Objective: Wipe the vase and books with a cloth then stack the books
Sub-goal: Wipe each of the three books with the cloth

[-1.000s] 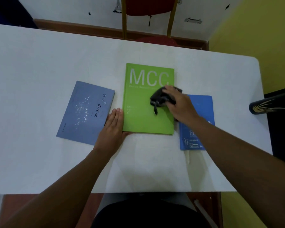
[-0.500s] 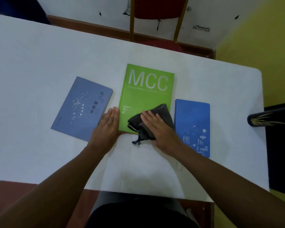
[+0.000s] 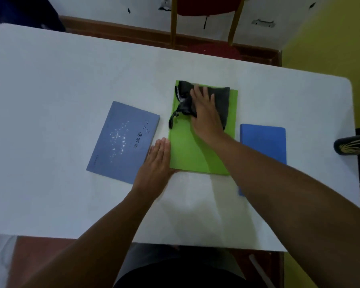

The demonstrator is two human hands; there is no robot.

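A white table [image 3: 50,100] stood before a white wall, with a red chair [image 3: 204,9] at its far side and a yellow wall to the right; three books lay in a row on it, and a dark vase [image 3: 351,145] showed at the right edge. The right hand [image 3: 206,113] lay flat, fingers spread, pressing a dark cloth [image 3: 220,100] onto the far end of the green book [image 3: 187,150]. The left hand [image 3: 156,161] rested open against that book's left edge, between it and the grey-blue book [image 3: 121,142], with the blue book [image 3: 264,140] just right.

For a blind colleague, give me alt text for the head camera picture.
A right hand presses a dark cloth flat on a green book while the left hand steadies its edge. A grey-blue book and blue book flank it on a white table.
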